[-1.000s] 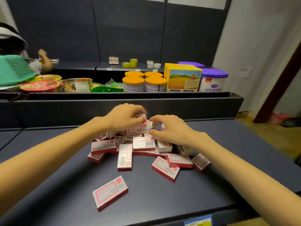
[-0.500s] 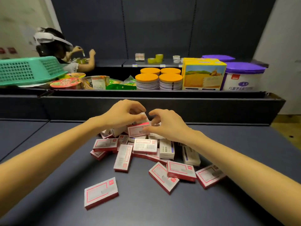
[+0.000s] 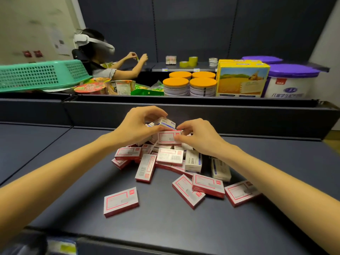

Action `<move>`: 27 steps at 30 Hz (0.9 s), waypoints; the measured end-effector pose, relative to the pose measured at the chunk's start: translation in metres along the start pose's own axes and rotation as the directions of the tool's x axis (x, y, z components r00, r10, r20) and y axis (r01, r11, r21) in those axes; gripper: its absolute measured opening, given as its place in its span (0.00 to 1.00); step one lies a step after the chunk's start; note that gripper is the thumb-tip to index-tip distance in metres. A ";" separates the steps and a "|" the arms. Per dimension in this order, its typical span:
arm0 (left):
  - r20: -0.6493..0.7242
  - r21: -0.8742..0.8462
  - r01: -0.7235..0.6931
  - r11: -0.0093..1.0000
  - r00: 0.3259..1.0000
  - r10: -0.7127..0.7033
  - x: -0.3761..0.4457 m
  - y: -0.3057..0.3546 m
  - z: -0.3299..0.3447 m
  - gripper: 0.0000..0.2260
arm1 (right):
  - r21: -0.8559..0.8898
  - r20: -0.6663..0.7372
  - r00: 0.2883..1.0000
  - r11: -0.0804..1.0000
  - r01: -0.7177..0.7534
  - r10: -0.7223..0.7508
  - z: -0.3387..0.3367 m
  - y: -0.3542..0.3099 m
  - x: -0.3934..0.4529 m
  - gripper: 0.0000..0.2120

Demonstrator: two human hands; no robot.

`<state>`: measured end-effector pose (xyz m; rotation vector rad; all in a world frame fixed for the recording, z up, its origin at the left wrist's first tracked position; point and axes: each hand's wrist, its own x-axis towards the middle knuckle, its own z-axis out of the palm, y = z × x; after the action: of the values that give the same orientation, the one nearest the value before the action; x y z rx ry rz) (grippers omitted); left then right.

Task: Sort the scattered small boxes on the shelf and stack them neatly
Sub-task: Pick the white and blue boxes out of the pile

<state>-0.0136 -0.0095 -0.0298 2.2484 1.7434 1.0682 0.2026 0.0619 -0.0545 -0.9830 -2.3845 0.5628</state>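
Now lifted slightly off pile top: blue-print box [image 3: 165,123], pinched in left hand [image 3: 137,126] fingers. Right hand [image 3: 198,137] fingertips pinching red-bordered box [image 3: 168,138]. Scattered boxes [image 3: 171,162] heaped mid-shelf [image 3: 55,162]. Light, stiff cardboard, probably crushable; best gripped by long edges.

left hand [image 3: 137,128]: bare, no sleeve; right hand [image 3: 199,138]: bare, no sleeve

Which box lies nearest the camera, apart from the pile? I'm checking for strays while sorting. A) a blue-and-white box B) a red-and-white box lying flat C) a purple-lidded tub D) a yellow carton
B: a red-and-white box lies flat and alone on the shelf, nearer the camera than the pile.
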 end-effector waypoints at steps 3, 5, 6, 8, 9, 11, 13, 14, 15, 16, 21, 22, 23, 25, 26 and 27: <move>-0.021 -0.026 -0.003 1.000 1.000 0.003 -0.001 0.002 0.002 0.15 | 0.002 0.008 1.000 1.000 -0.004 0.004 -0.001 0.005 0.000 0.17; -0.041 -0.038 0.017 0.999 0.999 -0.019 0.001 0.003 0.003 0.15 | 0.022 0.018 1.000 1.000 -0.017 0.016 -0.002 0.006 -0.002 0.15; -0.050 -0.032 0.023 0.999 0.998 -0.025 0.001 0.004 0.004 0.16 | 0.038 0.018 1.000 0.999 -0.023 0.023 -0.003 0.007 -0.003 0.15; -0.060 -0.022 0.034 0.999 0.998 -0.036 0.002 0.006 0.004 0.21 | 0.077 0.020 0.999 0.996 -0.038 0.037 -0.006 0.006 -0.004 0.14; -0.072 -0.023 0.041 0.999 0.996 -0.043 0.001 0.006 0.004 0.23 | 0.102 0.023 0.999 0.994 -0.047 0.045 -0.007 0.006 -0.004 0.14; -0.126 -0.030 0.052 0.998 0.990 -0.055 -0.003 0.001 0.003 0.23 | 0.146 0.027 0.998 0.988 -0.056 0.053 -0.009 0.004 -0.004 0.13; -0.191 -0.029 0.057 0.998 0.980 -0.062 -0.007 -0.007 0.000 0.17 | 0.174 0.022 0.998 0.983 -0.064 0.061 -0.009 0.002 -0.003 0.12; -0.219 -0.029 0.059 0.998 0.974 -0.064 -0.009 -0.011 -0.003 0.14 | 0.183 0.021 0.998 0.981 -0.065 0.062 -0.009 0.000 -0.003 0.12; -0.247 -0.034 0.064 0.997 0.966 -0.071 -0.011 -0.015 -0.007 0.13 | 0.193 0.020 0.998 0.979 -0.063 0.060 -0.007 -0.004 -0.002 0.12; -0.276 -0.047 0.077 0.996 0.957 -0.087 -0.013 -0.019 -0.011 0.12 | 0.203 0.018 0.998 0.977 -0.058 0.055 -0.004 -0.008 -0.001 0.11; -0.349 -0.062 0.172 0.983 0.919 -0.182 -0.030 -0.051 -0.043 0.09 | 0.222 0.028 0.999 0.975 -0.029 0.023 0.019 -0.048 0.012 0.10; -0.355 -0.058 0.191 0.980 0.913 -0.199 -0.036 -0.058 -0.050 0.09 | 0.211 0.027 1.000 0.977 -0.016 0.010 0.026 -0.059 0.015 0.09; -0.359 -0.053 0.208 0.977 0.909 -0.213 -0.042 -0.065 -0.058 0.09 | 0.193 0.024 1.000 0.981 -0.002 -0.003 0.035 -0.071 0.019 0.10; -0.362 -0.050 0.240 0.970 0.900 -0.241 -0.053 -0.081 -0.076 0.09 | 0.156 0.047 0.999 0.988 0.018 -0.026 0.055 -0.095 0.028 0.11; -0.366 -0.050 0.256 0.965 0.895 -0.257 -0.058 -0.090 -0.085 0.09 | 0.136 0.068 0.997 0.990 0.022 -0.031 0.066 -0.107 0.035 0.12; -0.374 -0.048 0.272 0.961 0.887 -0.269 -0.062 -0.099 -0.095 0.09 | 0.108 0.089 0.996 0.994 0.020 -0.029 0.077 -0.119 0.041 0.13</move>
<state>-0.1542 -0.0620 -0.0349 1.8082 2.1240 1.5031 0.0691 0.0001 -0.0394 -0.8982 -2.4141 0.7319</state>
